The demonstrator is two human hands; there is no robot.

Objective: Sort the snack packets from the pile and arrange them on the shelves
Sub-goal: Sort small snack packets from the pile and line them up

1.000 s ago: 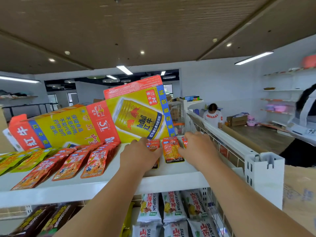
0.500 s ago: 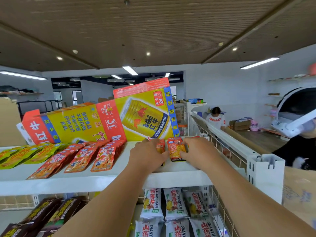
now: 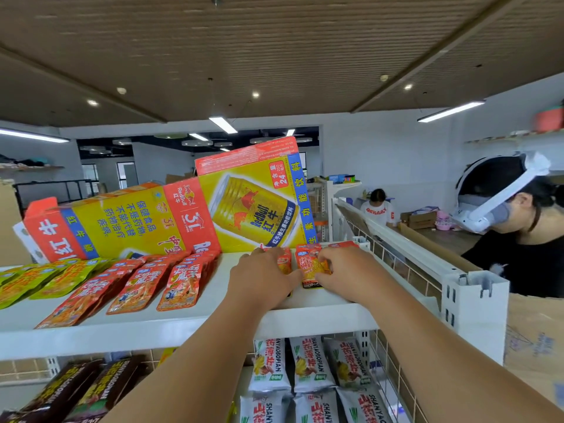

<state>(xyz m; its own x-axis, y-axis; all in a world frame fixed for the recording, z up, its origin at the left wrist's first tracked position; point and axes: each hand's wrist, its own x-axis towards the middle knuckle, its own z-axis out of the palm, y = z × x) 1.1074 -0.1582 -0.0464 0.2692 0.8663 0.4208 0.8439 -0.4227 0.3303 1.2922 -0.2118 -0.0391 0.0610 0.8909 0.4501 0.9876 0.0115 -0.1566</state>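
Lying flat on the white top shelf, right of centre frame, the orange snack packets are small glossy pouches with yellow-and-red printing and a dark band along the near edge. At least two sit side by side, just in front of the cartons.

Left hand: palm down over the left-hand packet, fingers bent across it, thumb reaching toward the neighbouring packet. Whether it grips or only rests cannot be told.

Right hand: fingers curled over the far end of the right-hand packet and thumb at its near edge, pinching it against the shelf.

Top shelf contents, left of the hands: three overlapping rows of red packets running front to back, then green packets at the far left edge of the frame. Behind them, two yellow-and-red Red Bull cartons lean tilted along the back of the shelf, the right one higher.

Lower shelf, bottom of frame: white packets with green and red print stand in rows below the hands; dark brown packets lie at the lower left.

Right edge of frame: a person in a black top wearing a white headset stands beside the shelf end. A seated person is in the background, right of centre.
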